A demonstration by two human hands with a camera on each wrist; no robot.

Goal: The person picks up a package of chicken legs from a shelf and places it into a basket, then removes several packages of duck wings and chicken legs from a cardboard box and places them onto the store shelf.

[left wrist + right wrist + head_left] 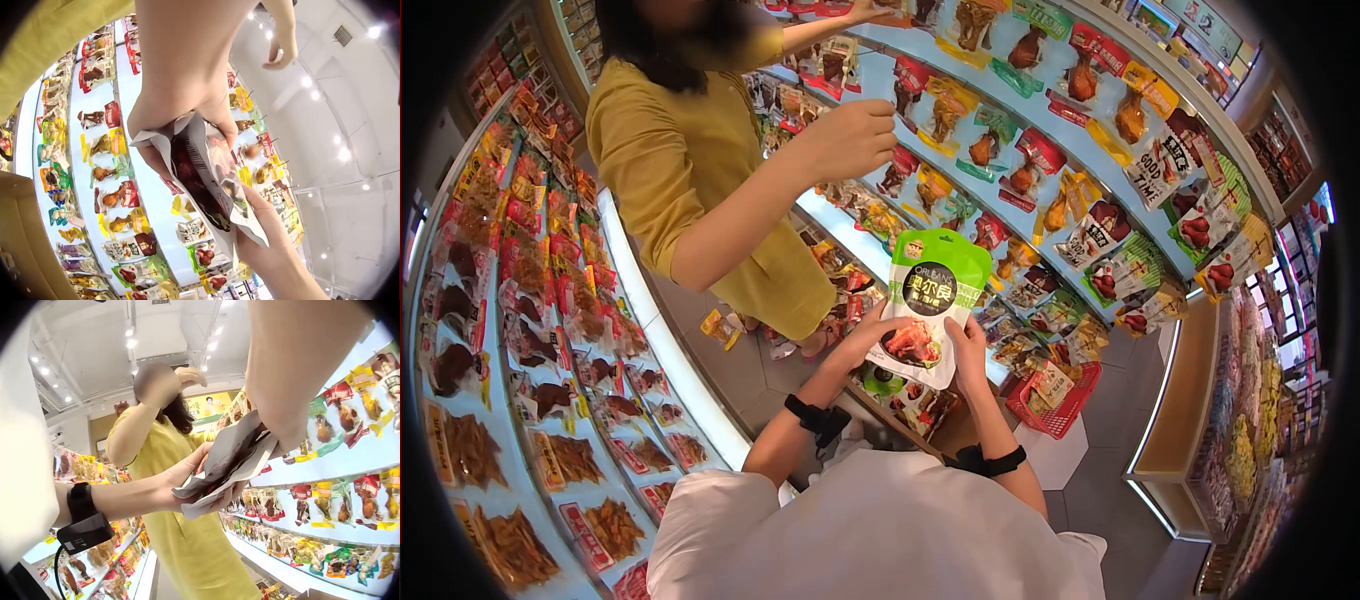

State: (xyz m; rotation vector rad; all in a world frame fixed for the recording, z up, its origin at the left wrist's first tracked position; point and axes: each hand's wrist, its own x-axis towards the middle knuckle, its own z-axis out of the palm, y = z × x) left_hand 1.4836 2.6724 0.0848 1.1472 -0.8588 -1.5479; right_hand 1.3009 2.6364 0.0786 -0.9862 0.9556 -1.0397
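A green and white snack packet [933, 300] with a picture of cooked meat on its front is held up in front of the chest by both hands. My left hand [868, 335] grips its left edge, with the thumb lying on the front. At the lower right edge my right hand [968, 350] holds it, thumb along the side. The left wrist view shows the packet's back [200, 169], with a dark window and a barcode. In the right wrist view its pale edges [228, 456] stand between the two hands.
Another person in a yellow dress [690, 170] stands close at the left, one forearm raised near the packet. Sloping shelves of packaged meat [1025, 165] rise ahead, and another display [530, 350] lines the left. A red basket [1055, 400] sits at the right on a white stand [1050, 455].
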